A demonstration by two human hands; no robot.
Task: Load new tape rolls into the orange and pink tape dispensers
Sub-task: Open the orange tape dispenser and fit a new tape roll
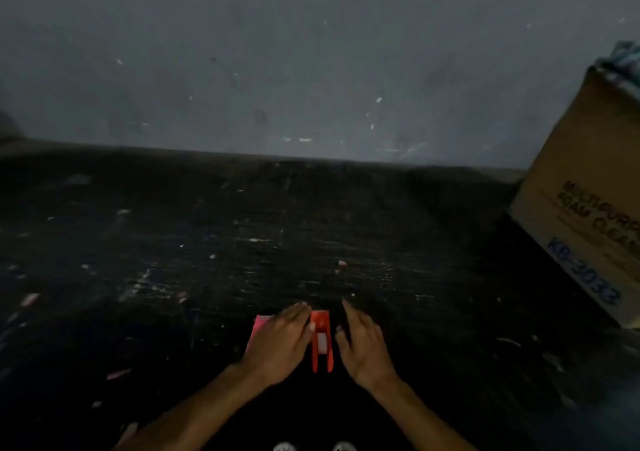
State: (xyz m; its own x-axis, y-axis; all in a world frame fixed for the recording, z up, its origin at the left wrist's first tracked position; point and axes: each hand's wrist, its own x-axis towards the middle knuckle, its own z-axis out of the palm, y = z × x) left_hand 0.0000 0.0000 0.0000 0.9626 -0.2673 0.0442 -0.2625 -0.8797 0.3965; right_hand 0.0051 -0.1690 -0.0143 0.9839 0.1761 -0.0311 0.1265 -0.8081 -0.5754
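Note:
An orange tape dispenser (321, 341) stands on the dark table between my two hands, with a pale roll visible in its middle. To its left a pink tape dispenser (258, 327) shows only at its left edge, because my left hand (280, 341) lies flat over it with its fingers stretched forward. My right hand (362, 341) rests palm down just right of the orange dispenser, fingers apart, its thumb close to the dispenser's side. Whether either hand grips anything is hidden. No loose tape rolls are visible.
A brown cardboard box (585, 201) leans at the right edge of the dark, scuffed table (207, 242). A grey wall (311, 52) rises behind the table. Small pale scraps lie scattered on the surface. Two round white objects (313, 446) peek in at the bottom edge.

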